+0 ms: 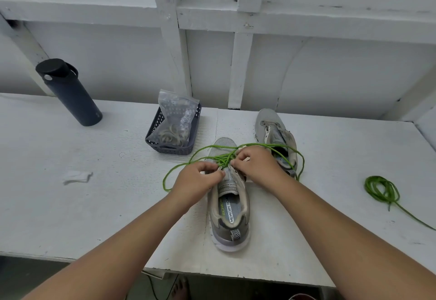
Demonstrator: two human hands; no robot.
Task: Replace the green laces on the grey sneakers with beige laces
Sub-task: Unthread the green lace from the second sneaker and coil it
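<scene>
Behind, white table (70,205) meets white plank wall (330,68)

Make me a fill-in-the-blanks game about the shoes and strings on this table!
1. Both hands, left hand and right hand, work on the near sneaker, pulling at its ____ lace.
2. The bag of beige laces sits inside a dark ____.
3. The far sneaker has ____ lace in it.
4. The dark water bottle stands on the ____ side of the table.

Missing words: green; basket; no; left
</scene>
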